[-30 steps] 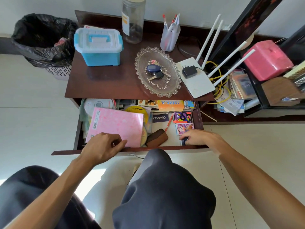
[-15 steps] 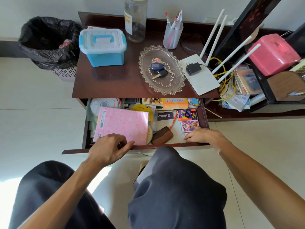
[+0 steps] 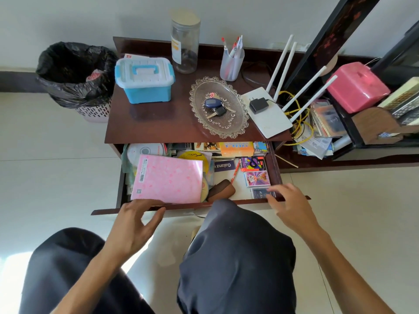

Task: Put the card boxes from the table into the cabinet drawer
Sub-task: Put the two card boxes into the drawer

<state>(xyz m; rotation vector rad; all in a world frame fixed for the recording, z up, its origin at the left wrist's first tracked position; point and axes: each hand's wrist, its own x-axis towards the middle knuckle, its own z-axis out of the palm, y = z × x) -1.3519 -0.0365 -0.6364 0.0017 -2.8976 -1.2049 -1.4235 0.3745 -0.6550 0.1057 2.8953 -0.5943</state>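
The cabinet drawer [image 3: 277,171] stands pulled out under the dark wooden table top [image 3: 158,123]. Three card boxes lie in a column at its right side: a dark colourful one [image 3: 252,163], a purple one [image 3: 257,179] and a dark blue one [image 3: 260,193] nearest the front. My right hand [image 3: 289,205] hovers over the drawer's front rim beside the blue box, fingers apart and holding nothing. My left hand [image 3: 136,219] is open just in front of the drawer's front edge, below a pink folder [image 3: 167,179].
The drawer also holds discs [image 3: 145,150], an orange box [image 3: 237,148], a red pen and a brown case [image 3: 221,191]. On the table: a blue storage box [image 3: 145,80], a jar [image 3: 184,41], a pen cup [image 3: 232,62], a glass dish with keys [image 3: 218,106], a router [image 3: 267,112]. My knee [image 3: 235,245] is below the drawer.
Both hands have drawn back from inside the drawer to its front edge. The dark blue card box, earlier under my right fingers, now lies uncovered. The view has shifted slightly.
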